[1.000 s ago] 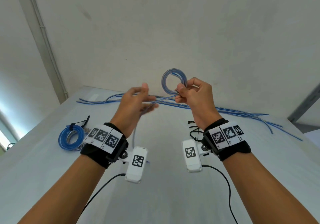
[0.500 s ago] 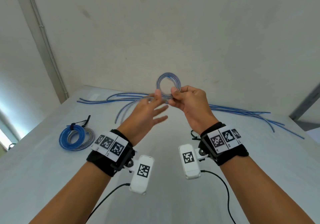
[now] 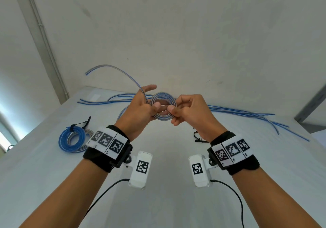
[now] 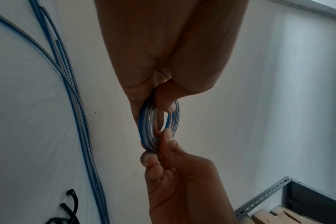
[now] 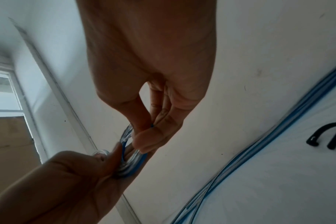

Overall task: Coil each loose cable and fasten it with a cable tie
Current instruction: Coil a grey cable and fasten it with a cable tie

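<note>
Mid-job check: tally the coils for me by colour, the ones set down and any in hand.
Blue coil, set down: 1
Grey coil, set down: 1
Striped coil, pinched by left hand and right hand: 1
Total: 3 coils

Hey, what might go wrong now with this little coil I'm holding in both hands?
1. The coil has no tie yet and is only pinched by the left hand and right hand; loosening either grip could let it spring open.
2. The free tail arcs up unwound and may tug loops loose.
3. The spare ties lie on the table; reaching means a one-handed hold.
</note>
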